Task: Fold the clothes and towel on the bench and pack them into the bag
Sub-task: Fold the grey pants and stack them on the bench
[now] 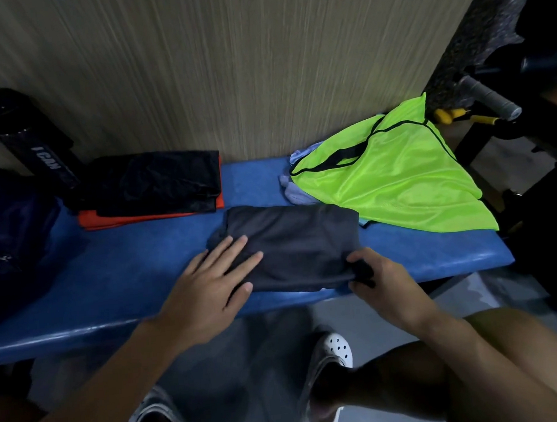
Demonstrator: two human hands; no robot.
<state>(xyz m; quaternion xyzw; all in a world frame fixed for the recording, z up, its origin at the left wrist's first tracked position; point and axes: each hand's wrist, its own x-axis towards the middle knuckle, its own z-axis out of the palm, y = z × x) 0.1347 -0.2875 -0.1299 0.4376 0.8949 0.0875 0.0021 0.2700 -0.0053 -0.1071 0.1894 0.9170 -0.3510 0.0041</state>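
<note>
On the blue padded desk, a folded dark grey garment is pressed by the flat, straight-fingered left hand, its near right corner pinched by the right hand.

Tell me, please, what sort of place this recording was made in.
Probably a gym or sports changing area, judging by the blue bench set against the wall, the neon-green mesh training bib lying on it, and the grey-wrapped equipment handle at the right.
</note>
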